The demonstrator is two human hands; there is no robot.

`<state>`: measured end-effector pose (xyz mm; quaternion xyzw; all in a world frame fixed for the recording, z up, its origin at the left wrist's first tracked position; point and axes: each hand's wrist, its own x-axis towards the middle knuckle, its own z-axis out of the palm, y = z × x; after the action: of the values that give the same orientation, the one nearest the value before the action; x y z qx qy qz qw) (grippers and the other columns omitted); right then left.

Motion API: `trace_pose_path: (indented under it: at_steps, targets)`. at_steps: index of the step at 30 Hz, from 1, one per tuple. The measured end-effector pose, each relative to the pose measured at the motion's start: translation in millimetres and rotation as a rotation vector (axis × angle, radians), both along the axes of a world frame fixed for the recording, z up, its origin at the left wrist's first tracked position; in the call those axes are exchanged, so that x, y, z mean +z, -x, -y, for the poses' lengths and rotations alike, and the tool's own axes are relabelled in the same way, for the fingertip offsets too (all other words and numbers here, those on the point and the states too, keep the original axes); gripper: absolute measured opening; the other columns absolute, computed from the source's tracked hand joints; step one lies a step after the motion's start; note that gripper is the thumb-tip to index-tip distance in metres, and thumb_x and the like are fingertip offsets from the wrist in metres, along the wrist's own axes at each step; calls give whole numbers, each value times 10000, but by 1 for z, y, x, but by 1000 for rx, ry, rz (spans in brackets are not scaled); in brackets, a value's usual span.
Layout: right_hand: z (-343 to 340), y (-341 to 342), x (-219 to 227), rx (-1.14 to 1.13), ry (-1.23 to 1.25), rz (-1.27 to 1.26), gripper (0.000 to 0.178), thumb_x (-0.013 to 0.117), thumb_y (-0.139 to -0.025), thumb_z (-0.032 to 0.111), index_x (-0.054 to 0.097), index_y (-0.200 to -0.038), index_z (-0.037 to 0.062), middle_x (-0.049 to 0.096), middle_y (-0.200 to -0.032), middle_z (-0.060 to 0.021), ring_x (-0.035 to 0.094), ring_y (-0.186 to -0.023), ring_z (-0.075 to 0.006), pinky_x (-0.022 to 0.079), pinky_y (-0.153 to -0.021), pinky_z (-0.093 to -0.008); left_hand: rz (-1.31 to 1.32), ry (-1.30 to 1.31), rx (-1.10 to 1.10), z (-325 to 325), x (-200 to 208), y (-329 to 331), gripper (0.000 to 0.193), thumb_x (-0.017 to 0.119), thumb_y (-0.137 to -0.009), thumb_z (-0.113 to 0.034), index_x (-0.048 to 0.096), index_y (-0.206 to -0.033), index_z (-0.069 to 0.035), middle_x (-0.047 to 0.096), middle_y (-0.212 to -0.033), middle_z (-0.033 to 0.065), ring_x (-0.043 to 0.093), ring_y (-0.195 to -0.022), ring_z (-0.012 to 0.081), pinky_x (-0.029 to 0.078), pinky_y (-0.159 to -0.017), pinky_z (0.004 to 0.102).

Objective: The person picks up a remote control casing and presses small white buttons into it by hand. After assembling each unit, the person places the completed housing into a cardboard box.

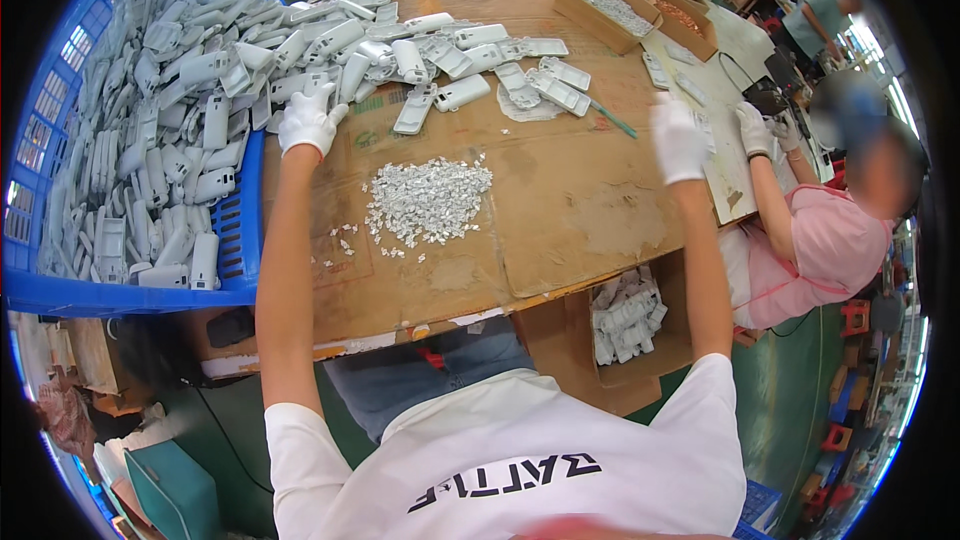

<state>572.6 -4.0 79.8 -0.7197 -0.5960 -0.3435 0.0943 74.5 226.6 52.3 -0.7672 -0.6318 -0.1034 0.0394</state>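
My left hand (312, 122), in a white glove, reaches to the edge of a heap of white plastic housings (335, 38). Its fingers are spread, thumb apart, and the fingertips touch the housings. On the right, my right hand (679, 140), also gloved, is smeared by motion over the cardboard's right edge; its fingers cannot be made out. Between my arms lies a pile of small whitish parts (428, 200), with a few strays beside it. A green pen-like tool (613, 121) rests beside several housings at the far middle.
A blue plastic crate (232, 297) full of housings stands at the left. Cardboard boxes (603, 10) of small parts sit at the far right. Below the table edge is an open box of white pieces (628, 318). A co-worker in pink (835, 240) works close on the right.
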Motion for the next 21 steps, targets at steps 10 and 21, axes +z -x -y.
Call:
trace_pose_path:
  at_steps: [10, 21]
  targets:
    - [-75, 184, -38, 973, 269, -436, 99, 633, -837, 95, 587, -920, 126, 570, -882, -90, 628, -867, -274, 537, -719, -393, 471, -236, 125, 31, 3, 45, 443, 673, -840, -149, 506, -1247, -102, 671, -1023, 229, 649, -920, 421, 499, -807, 507]
    - [-92, 175, -22, 891, 661, -271, 80, 650, -824, 177, 686, -806, 108, 657, -836, -120, 674, -781, -324, 550, -709, -417, 823, -143, -384, 130, 30, 39, 141, 686, -747, -36, 621, -872, -40, 643, -908, 123, 622, -958, 260, 496, -811, 362]
